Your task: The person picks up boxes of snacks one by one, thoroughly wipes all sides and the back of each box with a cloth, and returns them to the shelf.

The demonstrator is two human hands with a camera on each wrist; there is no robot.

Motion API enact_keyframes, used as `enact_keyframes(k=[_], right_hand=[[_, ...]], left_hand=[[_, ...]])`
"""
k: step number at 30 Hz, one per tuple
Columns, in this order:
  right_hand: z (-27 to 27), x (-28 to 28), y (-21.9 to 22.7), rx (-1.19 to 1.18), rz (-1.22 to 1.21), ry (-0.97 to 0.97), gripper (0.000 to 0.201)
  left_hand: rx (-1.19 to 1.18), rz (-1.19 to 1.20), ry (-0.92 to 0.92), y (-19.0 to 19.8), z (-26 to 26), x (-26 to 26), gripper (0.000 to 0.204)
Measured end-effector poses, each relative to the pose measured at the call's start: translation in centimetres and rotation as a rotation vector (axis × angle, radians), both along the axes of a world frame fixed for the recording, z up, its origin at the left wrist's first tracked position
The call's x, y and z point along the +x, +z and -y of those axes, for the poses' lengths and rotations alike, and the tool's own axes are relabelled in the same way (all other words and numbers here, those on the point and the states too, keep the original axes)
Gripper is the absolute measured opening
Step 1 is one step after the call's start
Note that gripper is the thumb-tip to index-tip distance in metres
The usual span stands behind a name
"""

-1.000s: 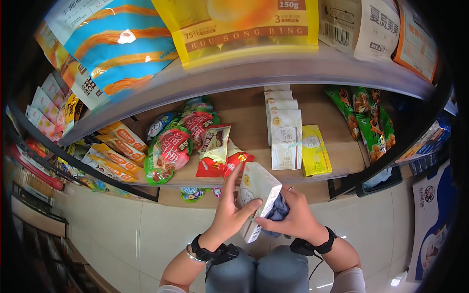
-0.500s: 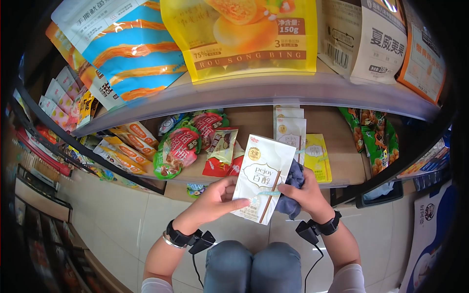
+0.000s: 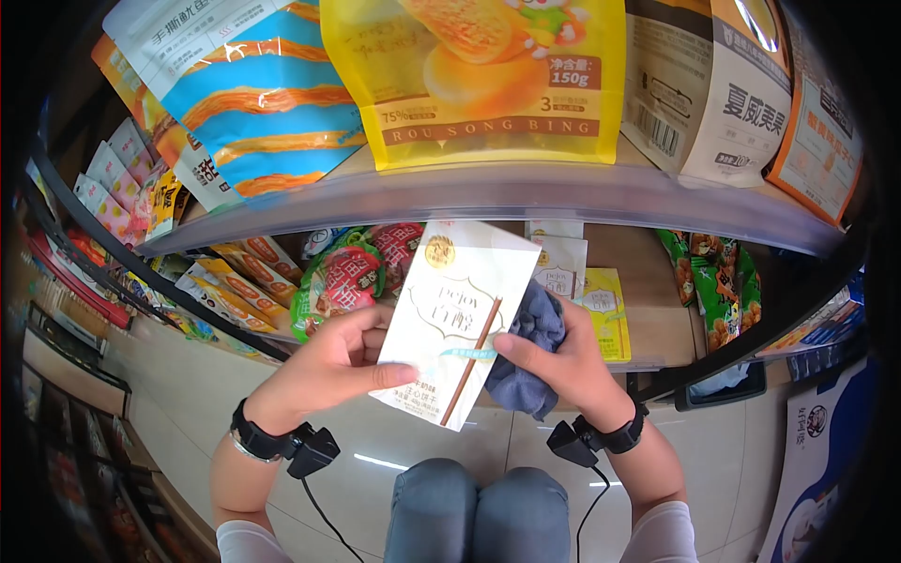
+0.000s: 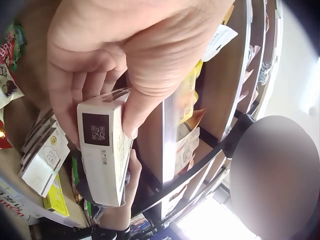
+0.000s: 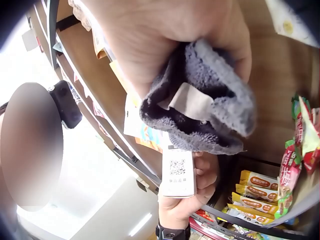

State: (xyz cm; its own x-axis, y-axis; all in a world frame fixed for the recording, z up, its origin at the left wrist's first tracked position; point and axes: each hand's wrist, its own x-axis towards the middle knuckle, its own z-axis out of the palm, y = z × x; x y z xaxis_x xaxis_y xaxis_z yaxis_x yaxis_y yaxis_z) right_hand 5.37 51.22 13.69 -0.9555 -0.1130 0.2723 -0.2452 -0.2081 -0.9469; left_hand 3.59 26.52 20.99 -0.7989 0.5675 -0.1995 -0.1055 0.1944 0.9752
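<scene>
My left hand (image 3: 328,368) grips a white Pejoy biscuit-stick box (image 3: 449,314) near its lower left edge, thumb on the printed front. The box is tilted, its front facing up toward the head camera. In the left wrist view, the narrow end with a QR code (image 4: 98,131) shows. My right hand (image 3: 574,361) holds a crumpled blue-grey cloth (image 3: 527,380) against the box's right side, its thumb at the box's edge. From the right wrist, the cloth (image 5: 220,95) appears folded, with a pale label (image 5: 192,102) in it.
More white Pejoy boxes (image 3: 561,263) and a yellow box (image 3: 608,310) stand on the lower shelf behind. Red-green bags (image 3: 343,281) lie at left, green packets (image 3: 718,281) at right. The upper shelf's edge (image 3: 469,197), carrying large pouches (image 3: 479,84), juts out just beyond the box.
The box has turned from a steep tilt to showing its front, then moved up and left. Both hands have moved with it, the right still holding the cloth.
</scene>
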Motion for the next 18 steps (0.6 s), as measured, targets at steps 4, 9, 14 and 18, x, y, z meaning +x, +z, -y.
enact_keyframes(k=[4, 9, 14, 18], right_hand=[[0.3, -1.5, 1.6, -0.05, 0.017, -0.063, 0.038], [-0.7, -4.9, 0.9, 0.153, -0.01, -0.268, 0.037], [-1.0, -8.1, -2.1, 0.44, -0.11, -0.485, 0.031], [-0.2, -8.6, -4.0, 0.66, -0.206, -0.649, 0.03]], left_hand=[[-0.02, -0.021, -0.001, 1.4, -0.6, -1.9, 0.048], [0.01, -0.045, -0.016, -1.1, -2.1, -5.8, 0.049], [-0.021, -0.089, 0.056, -8.0, -3.4, -11.0, 0.04], [-0.083, -0.154, 0.067, -11.9, -3.9, -13.5, 0.037]])
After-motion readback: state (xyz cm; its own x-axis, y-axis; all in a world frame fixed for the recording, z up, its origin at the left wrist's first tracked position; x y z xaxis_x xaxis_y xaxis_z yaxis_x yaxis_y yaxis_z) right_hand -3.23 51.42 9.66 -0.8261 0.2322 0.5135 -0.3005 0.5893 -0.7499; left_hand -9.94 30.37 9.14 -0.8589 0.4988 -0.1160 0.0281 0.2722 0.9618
